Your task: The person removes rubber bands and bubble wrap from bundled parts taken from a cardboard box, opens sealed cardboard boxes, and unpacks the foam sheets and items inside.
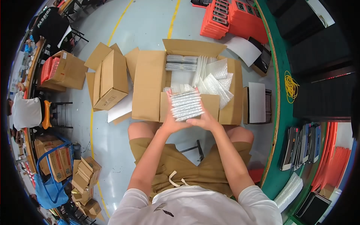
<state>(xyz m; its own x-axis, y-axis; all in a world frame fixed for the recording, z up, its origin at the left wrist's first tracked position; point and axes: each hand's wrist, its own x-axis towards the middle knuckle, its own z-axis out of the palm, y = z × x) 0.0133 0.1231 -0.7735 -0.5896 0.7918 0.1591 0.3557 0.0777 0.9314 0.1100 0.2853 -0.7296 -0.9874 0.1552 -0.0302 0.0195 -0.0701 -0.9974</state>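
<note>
Between my two hands is a stack of silvery bubble-wrap pouches [186, 105], held above the near flap of an open cardboard box [149, 86]. My left hand [171, 117] grips the stack's left side, fingers along its edge. On the right side and lower edge, my right hand [202, 119] is closed round the same stack. Inside the box, banded pouch bundles [181, 63] lie at the far left, and loose bubble-wrap pouches [217, 86] spread over the right side and its flap.
Another cardboard box [111, 80] stands to the left. Red trays [240, 22] are piled at the far right. A green table [275, 112] with yellow cord [291, 87] runs along the right. Two people [27, 110] [48, 22] sit at the left bench.
</note>
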